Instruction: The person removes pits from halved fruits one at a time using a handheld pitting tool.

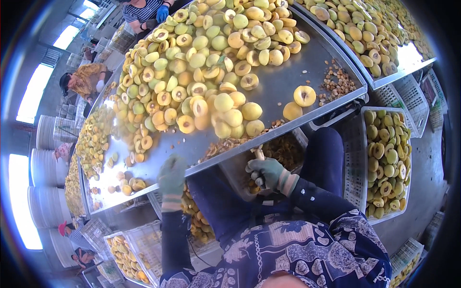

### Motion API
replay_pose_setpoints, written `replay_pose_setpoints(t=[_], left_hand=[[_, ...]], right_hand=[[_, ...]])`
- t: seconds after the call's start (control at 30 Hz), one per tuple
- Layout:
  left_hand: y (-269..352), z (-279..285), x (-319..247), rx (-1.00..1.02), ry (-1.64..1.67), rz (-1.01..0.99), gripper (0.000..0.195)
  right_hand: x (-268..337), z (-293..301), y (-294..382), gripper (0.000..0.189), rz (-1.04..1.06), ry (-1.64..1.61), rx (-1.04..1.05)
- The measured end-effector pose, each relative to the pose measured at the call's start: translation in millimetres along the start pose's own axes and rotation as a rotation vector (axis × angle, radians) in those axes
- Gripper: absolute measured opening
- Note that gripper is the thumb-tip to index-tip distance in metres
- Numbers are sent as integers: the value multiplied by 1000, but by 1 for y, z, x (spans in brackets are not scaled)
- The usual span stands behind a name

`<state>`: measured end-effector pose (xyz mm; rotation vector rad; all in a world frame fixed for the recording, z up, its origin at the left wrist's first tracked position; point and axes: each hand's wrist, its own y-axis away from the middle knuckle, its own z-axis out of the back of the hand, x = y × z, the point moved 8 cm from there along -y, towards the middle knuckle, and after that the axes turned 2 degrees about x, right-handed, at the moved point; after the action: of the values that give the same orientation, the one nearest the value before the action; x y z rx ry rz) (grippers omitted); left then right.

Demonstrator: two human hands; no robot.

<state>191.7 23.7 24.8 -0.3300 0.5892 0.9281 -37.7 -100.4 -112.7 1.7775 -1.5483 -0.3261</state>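
A large heap of yellow-green halved apricots point(198, 72) lies on the metal table point(273, 82) before me. My right hand point(268, 172), in a grey-green glove with a striped cuff, is closed around a tool's light handle point(258, 153) just below the table's edge; the rest of the tool is hidden. My left hand point(172, 174), in a matching glove, is blurred at the table's front edge, and whether it holds anything cannot be told. Two fruit pieces point(304, 96) lie apart at the right, near a small pile of pits point(336, 82). More scraps point(223, 147) lie along the edge.
A white crate point(354, 172) of apricot halves stands at my right. Below the table edge is a bin point(302, 136) with scraps. More fruit-filled crates point(158, 230) stand at lower left. Co-workers point(84, 81) sit along the table's far left side; another table point(389, 81) adjoins at right.
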Motion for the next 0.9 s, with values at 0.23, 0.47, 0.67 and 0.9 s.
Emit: replay_pose_setpoints(t=[0.23,0.47,0.67,0.9], left_hand=[[-58,-121,-61,222,-196,-144,70],[-50,-120,-34,350,887,199,49],[21,-112,-83,482,1479,60,38],[36,-127,-87,451,1388,56,51]], right_hand=[[16,-8,32,27,205,844,-154],[19,0,25,37,371,720,-41],[49,-57,55,29,569,573,-39],[47,-45,62,29,824,1080,-147]])
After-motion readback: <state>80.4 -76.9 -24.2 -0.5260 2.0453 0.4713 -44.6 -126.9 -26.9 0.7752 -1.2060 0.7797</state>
